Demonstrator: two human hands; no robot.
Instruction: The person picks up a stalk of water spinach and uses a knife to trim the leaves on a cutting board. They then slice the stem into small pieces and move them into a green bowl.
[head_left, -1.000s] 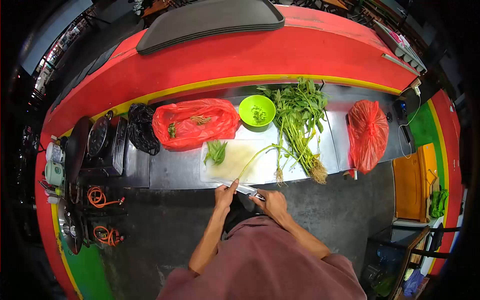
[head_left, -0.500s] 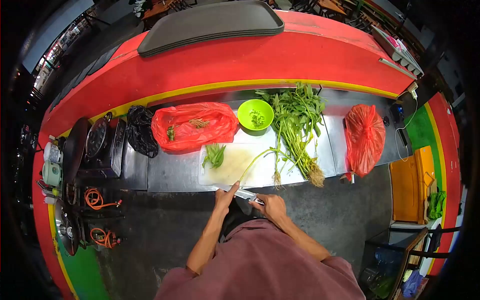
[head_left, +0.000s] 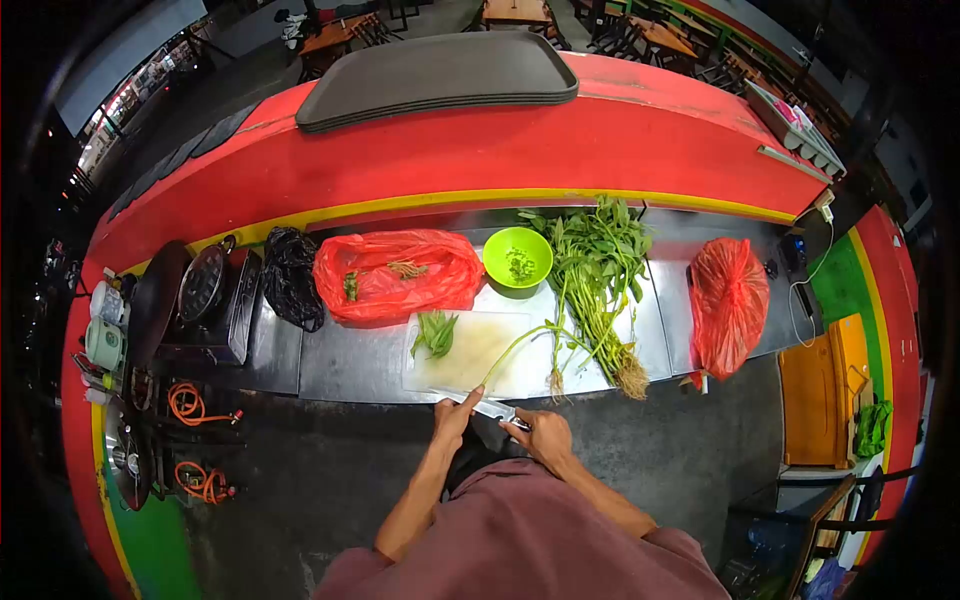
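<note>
My right hand (head_left: 546, 436) is wrapped round the handle of a knife (head_left: 494, 408), whose blade points left along the near edge of the counter. My left hand (head_left: 455, 418) is closed by the blade, its fingertips on the end of a long green stem (head_left: 518, 343). That stem curves up and right to a bunch of leafy greens (head_left: 598, 270) with roots. Just beyond my hands lies a white cutting board (head_left: 470, 352), with cut leaves (head_left: 435, 333) on its left part. Behind the board, a lime green bowl (head_left: 518, 257) contains small chopped green pieces.
An open red plastic bag (head_left: 398, 300) with scraps and a black bag (head_left: 292, 278) lie on the left of the steel counter (head_left: 340, 368). A stove (head_left: 208, 310) is farther left. On the right sits a tied red bag (head_left: 730, 308). Trays (head_left: 440, 80) are stacked on the red ledge.
The view has tilted up slightly, so the counter and its things appear lower. Both hands keep nearly the same pose at the knife and the stem.
</note>
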